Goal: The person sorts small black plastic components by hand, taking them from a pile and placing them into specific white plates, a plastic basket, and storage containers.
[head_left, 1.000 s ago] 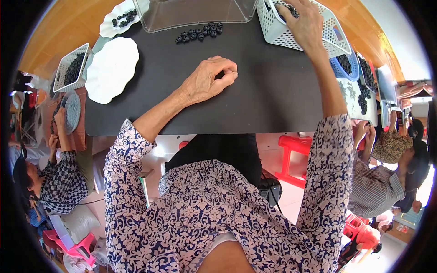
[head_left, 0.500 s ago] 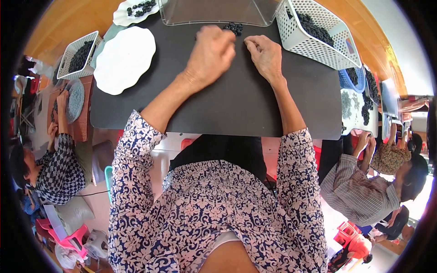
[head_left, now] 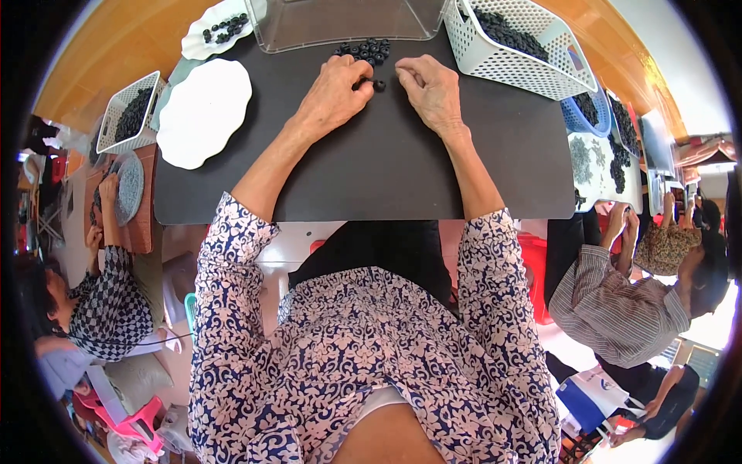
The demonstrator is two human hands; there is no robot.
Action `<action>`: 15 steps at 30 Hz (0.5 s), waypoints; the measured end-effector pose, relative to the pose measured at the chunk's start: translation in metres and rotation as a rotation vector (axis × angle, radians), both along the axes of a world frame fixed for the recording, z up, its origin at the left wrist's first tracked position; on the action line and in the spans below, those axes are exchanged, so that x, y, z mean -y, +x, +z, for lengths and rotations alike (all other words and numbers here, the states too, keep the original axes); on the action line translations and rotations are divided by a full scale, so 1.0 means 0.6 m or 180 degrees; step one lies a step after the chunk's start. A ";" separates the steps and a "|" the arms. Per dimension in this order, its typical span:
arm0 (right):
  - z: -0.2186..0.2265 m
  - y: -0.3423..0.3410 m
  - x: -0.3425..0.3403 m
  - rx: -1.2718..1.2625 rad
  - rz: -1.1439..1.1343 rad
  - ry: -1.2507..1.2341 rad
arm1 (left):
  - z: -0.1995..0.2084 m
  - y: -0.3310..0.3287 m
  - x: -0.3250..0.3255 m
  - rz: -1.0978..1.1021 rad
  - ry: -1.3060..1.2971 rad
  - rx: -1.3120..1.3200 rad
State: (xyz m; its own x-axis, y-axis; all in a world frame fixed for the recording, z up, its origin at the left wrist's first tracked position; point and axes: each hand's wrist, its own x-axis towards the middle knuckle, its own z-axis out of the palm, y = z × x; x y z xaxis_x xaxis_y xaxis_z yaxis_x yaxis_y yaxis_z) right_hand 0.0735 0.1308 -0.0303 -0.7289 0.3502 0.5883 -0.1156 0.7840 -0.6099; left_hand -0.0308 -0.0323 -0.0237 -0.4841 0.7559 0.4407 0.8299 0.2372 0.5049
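On the dark table mat (head_left: 371, 170), my left hand (head_left: 334, 94) has its thumb and fingers pinched on a small black round part (head_left: 379, 85). Just beyond it lies a cluster of similar small black parts (head_left: 369, 51), some showing a lighter center. To the right, my right hand (head_left: 433, 89) is curled with thumb and fingertips together. Whatever may be between those fingertips is hidden or too small to make out. A gap separates the two hands.
A clear plastic bin (head_left: 348, 27) stands beyond the cluster. On the right is a white perforated basket (head_left: 510, 66) of black parts. At left lie a white scalloped plate (head_left: 205, 116) and another plate (head_left: 197, 42) with black parts. Co-workers sit on both sides.
My left hand has come down from a blurred motion and now pinches a black part. More of the cluster beyond is uncovered. The view has shifted slightly, while my right hand keeps its curled pose.
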 end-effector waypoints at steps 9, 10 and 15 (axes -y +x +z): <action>0.017 0.007 0.038 -0.0133 0.1185 -0.1213 | 0.011 0.014 -0.003 -0.0318 0.1345 0.3407; 0.024 0.010 0.045 -0.0136 0.1187 -0.1231 | 0.007 0.015 -0.002 -0.0378 0.1442 0.3463; 0.026 0.010 0.063 -0.0169 0.0806 -0.0677 | -0.001 0.020 0.002 -0.0482 0.1532 0.3655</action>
State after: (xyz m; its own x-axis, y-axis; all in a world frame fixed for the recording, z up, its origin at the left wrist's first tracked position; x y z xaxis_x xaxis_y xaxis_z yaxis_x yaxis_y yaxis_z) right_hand 0.0798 0.0930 -0.0146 -0.7788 0.2809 0.5609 -0.3263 0.5822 -0.7447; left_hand -0.0186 -0.0336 -0.0240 -0.6935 0.7171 0.0692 -0.1429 -0.2311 0.9624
